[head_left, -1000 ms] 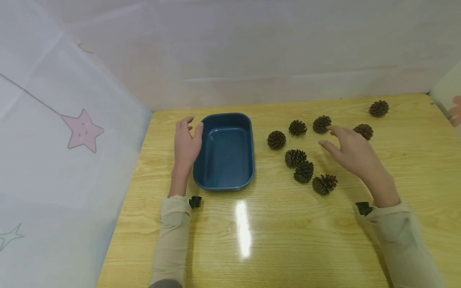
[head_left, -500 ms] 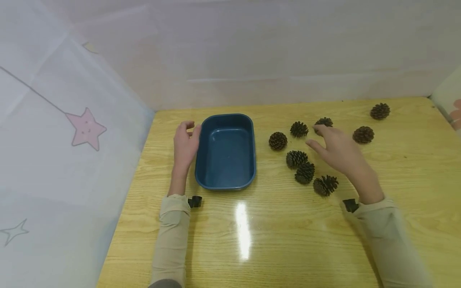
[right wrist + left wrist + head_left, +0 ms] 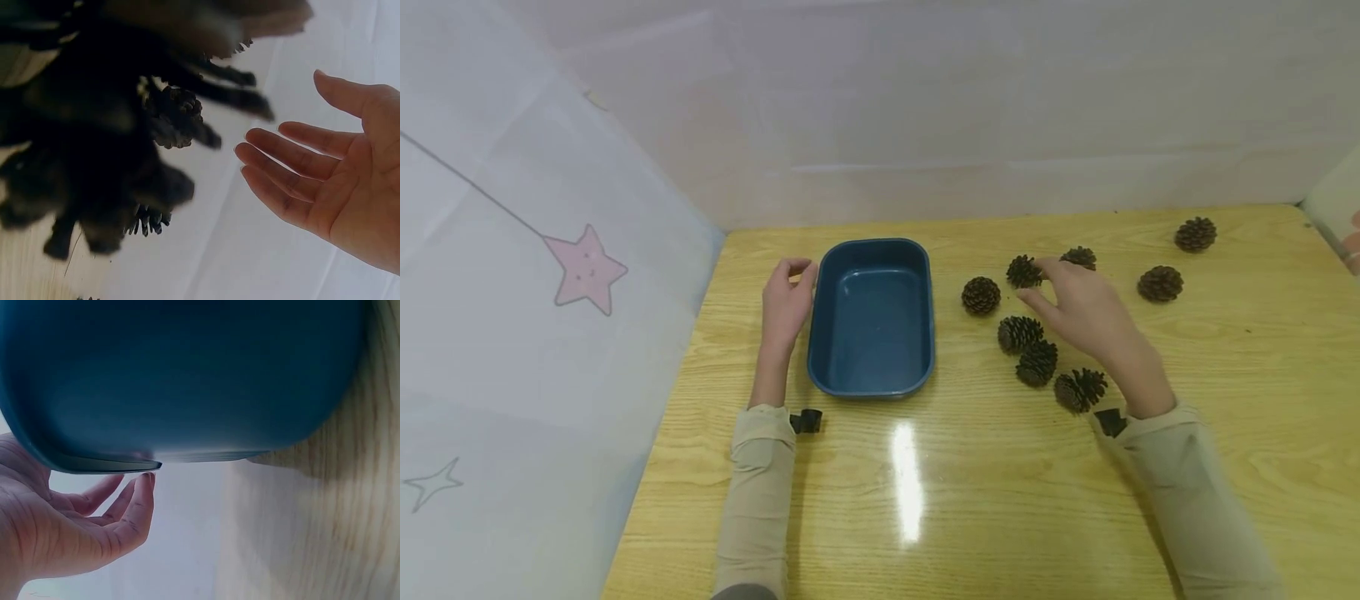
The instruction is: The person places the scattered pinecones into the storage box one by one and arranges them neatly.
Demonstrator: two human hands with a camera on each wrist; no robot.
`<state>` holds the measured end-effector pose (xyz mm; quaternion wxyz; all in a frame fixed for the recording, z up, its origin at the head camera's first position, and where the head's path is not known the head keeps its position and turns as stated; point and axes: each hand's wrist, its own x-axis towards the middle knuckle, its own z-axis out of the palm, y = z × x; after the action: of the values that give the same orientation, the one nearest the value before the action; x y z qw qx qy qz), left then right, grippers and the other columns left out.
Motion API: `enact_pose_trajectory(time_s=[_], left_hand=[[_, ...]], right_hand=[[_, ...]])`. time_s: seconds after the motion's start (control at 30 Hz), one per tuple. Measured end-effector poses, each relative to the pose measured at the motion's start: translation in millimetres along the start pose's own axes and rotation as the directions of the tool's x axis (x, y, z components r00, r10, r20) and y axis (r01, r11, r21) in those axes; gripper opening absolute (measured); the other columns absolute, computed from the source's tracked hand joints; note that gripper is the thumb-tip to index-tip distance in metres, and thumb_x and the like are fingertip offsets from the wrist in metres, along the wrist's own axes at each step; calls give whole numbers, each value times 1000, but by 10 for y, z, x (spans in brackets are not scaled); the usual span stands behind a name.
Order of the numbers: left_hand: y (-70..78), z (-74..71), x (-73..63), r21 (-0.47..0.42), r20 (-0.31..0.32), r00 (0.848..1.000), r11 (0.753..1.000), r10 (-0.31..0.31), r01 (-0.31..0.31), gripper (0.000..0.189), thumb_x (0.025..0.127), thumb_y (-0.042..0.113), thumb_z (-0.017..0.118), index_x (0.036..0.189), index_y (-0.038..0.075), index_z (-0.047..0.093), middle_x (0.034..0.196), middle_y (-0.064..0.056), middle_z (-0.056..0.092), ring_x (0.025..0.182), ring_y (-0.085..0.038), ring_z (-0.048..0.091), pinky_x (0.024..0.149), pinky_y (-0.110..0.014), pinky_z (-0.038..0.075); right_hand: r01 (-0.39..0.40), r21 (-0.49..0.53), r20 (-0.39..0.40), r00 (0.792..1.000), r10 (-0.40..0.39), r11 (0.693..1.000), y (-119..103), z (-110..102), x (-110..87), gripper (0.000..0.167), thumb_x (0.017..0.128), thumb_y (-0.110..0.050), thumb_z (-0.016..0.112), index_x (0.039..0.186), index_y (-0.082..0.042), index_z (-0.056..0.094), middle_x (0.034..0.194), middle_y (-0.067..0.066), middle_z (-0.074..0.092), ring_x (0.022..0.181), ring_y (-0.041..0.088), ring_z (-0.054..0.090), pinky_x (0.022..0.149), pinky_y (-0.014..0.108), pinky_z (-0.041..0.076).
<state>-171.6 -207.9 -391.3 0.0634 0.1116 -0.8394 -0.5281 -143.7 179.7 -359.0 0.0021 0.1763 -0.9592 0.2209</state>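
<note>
A dark blue rectangular tray (image 3: pixel 871 385) lies empty on the yellow wooden table (image 3: pixel 970 500). My left hand (image 3: pixel 795 279) rests beside its left rim, fingers loosely curled and holding nothing. In the left wrist view the fingertips (image 3: pixel 145 487) sit just under the tray's wall (image 3: pixel 187 375). Several brown pine cones lie to the tray's right. My right hand (image 3: pixel 1037 283) hovers over them with spread, relaxed fingers, its index tip by one back cone (image 3: pixel 1022 271). Another cone (image 3: pixel 1018 332) lies under the thumb. The right wrist view shows the open palm (image 3: pixel 325 187) and blurred cones (image 3: pixel 178 115).
More cones lie at the far right (image 3: pixel 1195 234) (image 3: pixel 1160 283), by the tray (image 3: pixel 981 295), and near my right wrist (image 3: pixel 1078 389). White fabric walls with a pink star (image 3: pixel 587 267) close off the left and back of the table.
My right hand has moved left, from beside the right-hand cones to the middle back cone. The left hand has stayed by the tray's rim.
</note>
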Motion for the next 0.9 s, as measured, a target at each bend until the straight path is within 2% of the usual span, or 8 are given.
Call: enact_pose_trajectory(time_s=[0.3,0.57,0.73,0.9], left_hand=[[-28,-2,6,4,39,998,999,-51,51,44,108,31,53,138,0,58,135,-18,58,114,-32,63,92,-44,54],[-57,-11,22,-2,61,995,997,-75,75,43,107,29,54,139,1,58,134,-18,57,113,-33,64,89,-43,55],[-65,-14,24,-1,67,994,996,-84,84,43,107,29,54,140,1,58,133,-19,58,112,-33,64,88,-43,56],[-76,-17,31,10,64,994,996,-88,87,42,107,27,54,139,0,60,131,-19,59,108,-31,64,83,-36,56]], right_hand=[[25,-10,5,1000,-25,1000,-44,44,53,58,107,-31,60,144,12,47,142,35,52,126,55,52,103,66,43],[7,3,64,998,-7,1000,-51,87,99,59,108,-33,59,146,9,46,141,36,53,122,54,55,99,66,45],[8,1,71,997,-8,1000,-51,115,109,61,108,-36,58,147,9,45,137,36,56,120,53,57,96,66,47],[6,1,84,996,-6,1000,-68,147,126,61,108,-35,59,147,9,46,135,36,57,111,51,63,91,64,50]])
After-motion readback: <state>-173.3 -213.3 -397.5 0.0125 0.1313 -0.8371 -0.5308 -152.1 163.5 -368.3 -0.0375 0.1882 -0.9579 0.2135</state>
